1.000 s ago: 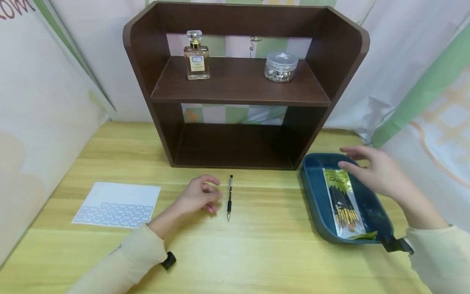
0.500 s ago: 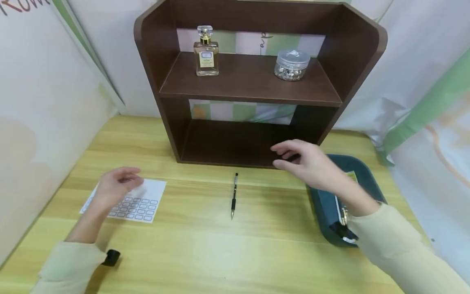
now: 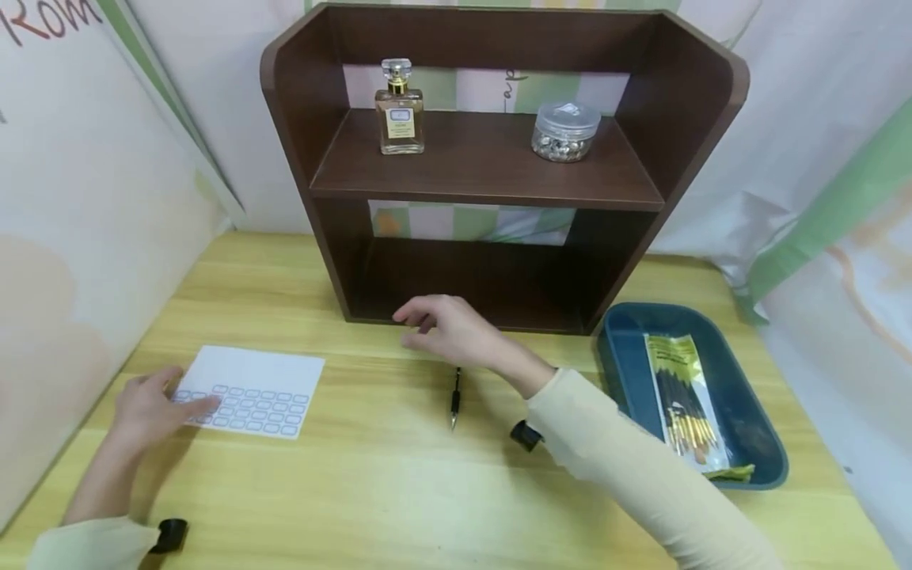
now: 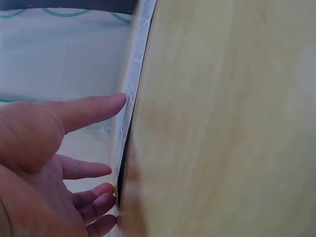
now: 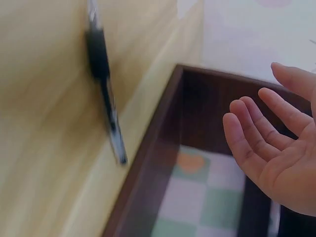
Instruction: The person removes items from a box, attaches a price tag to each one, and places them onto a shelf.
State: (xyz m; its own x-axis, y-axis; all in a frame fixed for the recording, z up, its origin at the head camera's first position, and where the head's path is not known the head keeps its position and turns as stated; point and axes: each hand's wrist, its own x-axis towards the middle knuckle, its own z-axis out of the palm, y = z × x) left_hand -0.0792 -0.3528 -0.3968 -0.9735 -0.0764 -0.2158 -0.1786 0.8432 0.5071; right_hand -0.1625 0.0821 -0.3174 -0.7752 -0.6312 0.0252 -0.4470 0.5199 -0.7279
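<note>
A white sheet of label stickers [image 3: 256,372], printed with rows of blue-framed labels, lies on the left of the table. At its near left corner is my left hand [image 3: 146,408], thumb over the printed rows. In the left wrist view the thumb and fingers stay apart, and the sheet's edge [image 4: 129,98] shows a dark gap beneath it. My right hand [image 3: 456,328] hovers in front of the shelf, holding nothing, its fingers loosely bent in the right wrist view. A black pen [image 3: 456,400] lies below it, its far end hidden by that hand in the head view.
A dark brown shelf [image 3: 484,194] stands at the back, bearing a perfume bottle [image 3: 400,119] and a clear lidded jar [image 3: 565,133] of silvery bits. At right, a blue bin [image 3: 765,443] holds a packet of paintbrushes [image 3: 684,400].
My left hand has moved left from beside the pen to the sticker sheet's left edge. My right hand has swung left from over the bin to above the pen.
</note>
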